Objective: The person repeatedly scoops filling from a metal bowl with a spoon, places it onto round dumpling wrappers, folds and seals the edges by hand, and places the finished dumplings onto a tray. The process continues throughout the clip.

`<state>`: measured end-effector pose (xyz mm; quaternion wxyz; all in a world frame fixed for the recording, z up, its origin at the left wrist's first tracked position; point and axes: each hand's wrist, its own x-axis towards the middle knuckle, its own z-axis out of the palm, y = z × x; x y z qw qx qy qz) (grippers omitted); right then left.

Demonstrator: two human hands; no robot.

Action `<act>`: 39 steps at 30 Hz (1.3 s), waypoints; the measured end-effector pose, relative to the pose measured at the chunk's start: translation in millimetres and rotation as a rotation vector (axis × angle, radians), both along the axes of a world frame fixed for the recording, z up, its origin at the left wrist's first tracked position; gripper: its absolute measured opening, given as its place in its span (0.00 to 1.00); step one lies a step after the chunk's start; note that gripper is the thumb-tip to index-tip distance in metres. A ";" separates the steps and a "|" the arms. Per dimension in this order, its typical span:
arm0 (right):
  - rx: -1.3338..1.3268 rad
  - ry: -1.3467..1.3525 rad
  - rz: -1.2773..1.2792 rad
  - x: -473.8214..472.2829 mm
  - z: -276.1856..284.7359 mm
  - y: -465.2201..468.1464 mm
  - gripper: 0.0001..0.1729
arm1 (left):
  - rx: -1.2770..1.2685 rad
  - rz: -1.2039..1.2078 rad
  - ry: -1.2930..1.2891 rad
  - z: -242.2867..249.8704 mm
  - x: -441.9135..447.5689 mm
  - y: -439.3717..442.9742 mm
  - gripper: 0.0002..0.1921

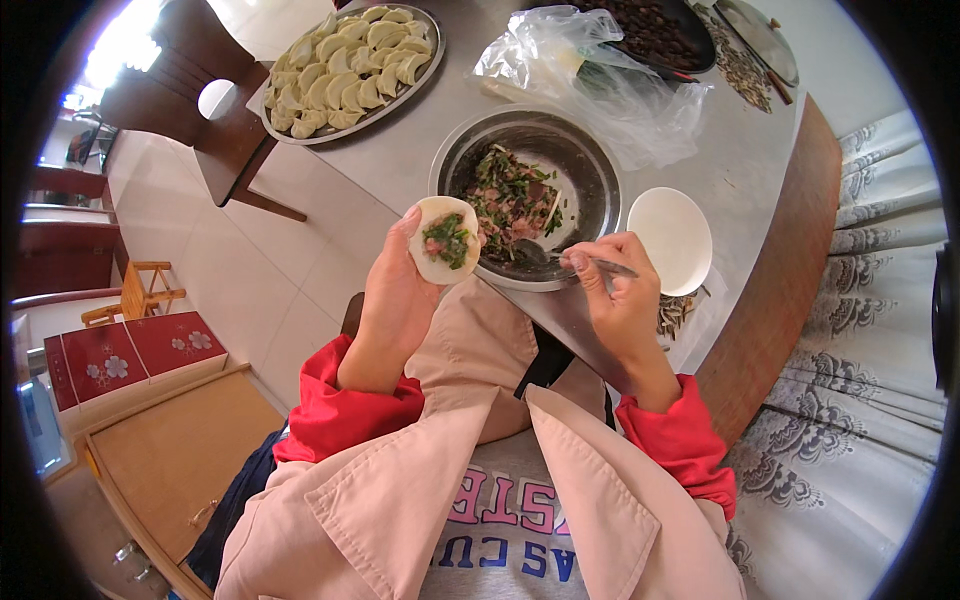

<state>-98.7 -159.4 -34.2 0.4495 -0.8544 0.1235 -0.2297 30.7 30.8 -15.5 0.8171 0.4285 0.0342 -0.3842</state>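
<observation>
On my left hand [396,289] lies a round dumpling wrapper [430,264], spread flat, with a small heap of meat and green filling [448,244] on its middle. My right hand [619,292] grips the handle of a metal spoon [534,253], whose bowl dips into the steel mixing bowl [600,161]. Minced meat with chopped greens [510,195] fills the left part of that bowl. Just right of it stands a white bowl [670,241], nothing visible inside. A round metal tray [431,82] at the upper left bears many folded dumplings [349,64].
A crumpled clear plastic bag [645,112] lies behind the steel bowl, near a dark pan of brown pieces [645,34]. A glass lid [761,37] and scattered seed shells [739,67] are at the far right. A wooden chair [202,97] stands left of the table.
</observation>
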 end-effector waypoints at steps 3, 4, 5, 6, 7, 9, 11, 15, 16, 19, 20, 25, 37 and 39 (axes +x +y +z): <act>0.039 -0.124 -0.100 2.5 -1.1 -0.7 0.07 | -0.013 -0.002 -0.001 -0.4 -0.4 1.0 0.22; 0.068 -0.163 -0.141 5.1 -2.3 -0.5 0.06 | -0.019 0.001 -0.005 -0.6 -0.5 1.2 0.22; 0.016 -0.196 -0.152 8.2 -3.8 -0.3 0.06 | -0.023 -0.004 -0.005 -0.9 -0.7 1.4 0.22; -0.015 -0.204 -0.161 11.5 -5.3 0.1 0.06 | -0.029 -0.006 -0.008 -1.1 -0.5 1.4 0.22; -0.025 -0.203 -0.169 14.0 -6.4 0.5 0.06 | -0.048 -0.006 -0.018 -1.3 -0.3 1.5 0.22; -0.088 -0.131 -0.140 14.4 -6.1 1.7 0.08 | -0.055 -0.005 -0.004 -1.8 -0.1 1.5 0.22; -0.087 -0.096 -0.127 17.8 -5.5 4.3 0.09 | -0.049 0.007 0.008 -2.0 0.4 1.5 0.22; -0.107 -0.077 -0.087 23.6 -2.0 13.3 0.09 | -0.018 0.037 0.019 -3.1 0.2 0.0 0.23; -0.127 -0.052 -0.055 23.2 -0.5 14.1 0.09 | -0.017 0.041 0.023 -3.6 0.3 -0.2 0.23; -0.040 -0.051 -0.109 21.0 3.9 12.3 0.08 | -0.030 0.043 0.033 -4.5 0.8 1.3 0.23; -0.043 -0.094 -0.146 20.8 4.8 10.5 0.07 | -0.040 0.038 0.029 -4.8 0.8 1.7 0.23; -0.057 -0.215 -0.153 24.6 5.0 5.5 0.04 | -0.060 0.038 0.020 -6.8 0.1 2.0 0.23; 0.053 -0.024 -0.161 30.1 -0.2 12.2 0.14 | -0.051 0.052 0.047 -5.1 0.1 0.4 0.24; 0.277 0.037 -0.220 29.3 3.6 9.2 0.15 | -0.068 0.054 0.056 -5.0 0.0 0.9 0.23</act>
